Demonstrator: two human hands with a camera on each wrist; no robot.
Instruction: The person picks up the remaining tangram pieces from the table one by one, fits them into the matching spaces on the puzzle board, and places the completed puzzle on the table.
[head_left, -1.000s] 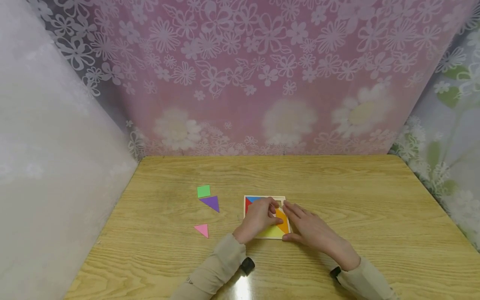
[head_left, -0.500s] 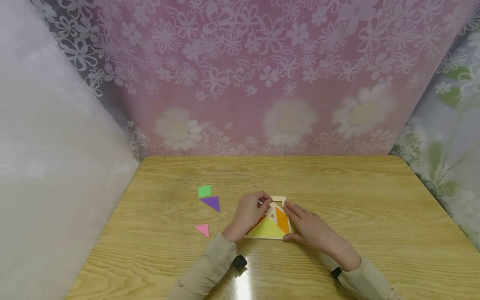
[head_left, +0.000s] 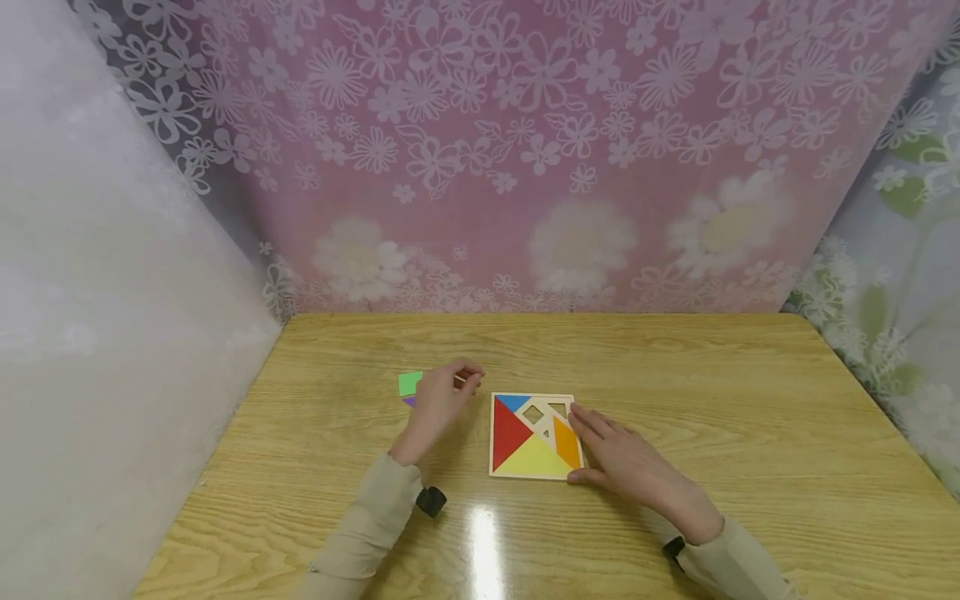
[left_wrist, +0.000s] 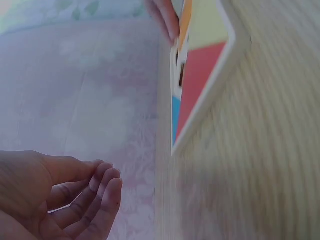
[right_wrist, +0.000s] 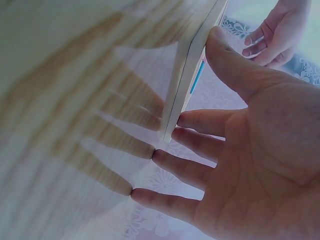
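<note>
A square wooden tangram tray (head_left: 533, 477) lies flat, with red (head_left: 510, 434), blue (head_left: 513, 402), yellow (head_left: 533, 459) and orange (head_left: 567, 442) pieces in it. Its upper right part shows bare wood with cut-out holes. My right hand (head_left: 626, 462) steadies the tray's right side, fingers extended along the edge and thumb at the near corner. To the left of the tray, my left hand (head_left: 438, 404) hovers above the table, fingers loosely bent; the left wrist view shows nothing between them. Beneath it, a green piece (head_left: 409, 383) and a sliver of a purple piece (head_left: 408, 402) peek out.
The wood-grain table (head_left: 675, 367) reaches back to a pink floral curtain (head_left: 480, 167). A pale cloth (head_left: 127, 333) hangs along the left side, and another floral cloth (head_left: 892, 275) along the right. Black straps with cameras sit on both wrists.
My left hand has moved left from over the tray to above the loose pieces, uncovering the red and blue ones and hiding the pink one. The right hand stays at the tray's edge.
</note>
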